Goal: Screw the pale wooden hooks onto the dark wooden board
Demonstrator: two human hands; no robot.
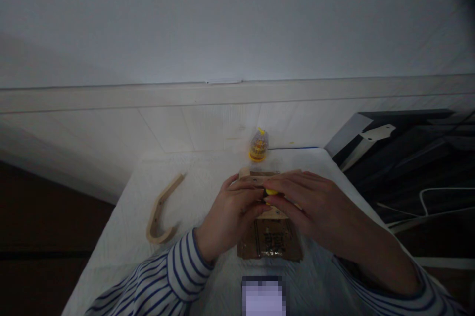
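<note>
Here, the left hand is clamped on the wooden piece, apparently bracing it over protective cardboard on the table, while the right hand pinches a yellow object, presumably for fine control.

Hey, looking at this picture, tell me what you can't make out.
All in the head view:
- Yellow piece: mostly hidden by fingers of the right hand.
- Wooden piece: partly covered by the right hand and left hand.
- Print on the brown cardboard: too dim and blurred to read.
- Screen: pixelated, cut off by the bottom edge.
- Yellow-based container: contents too small to identify.
</note>
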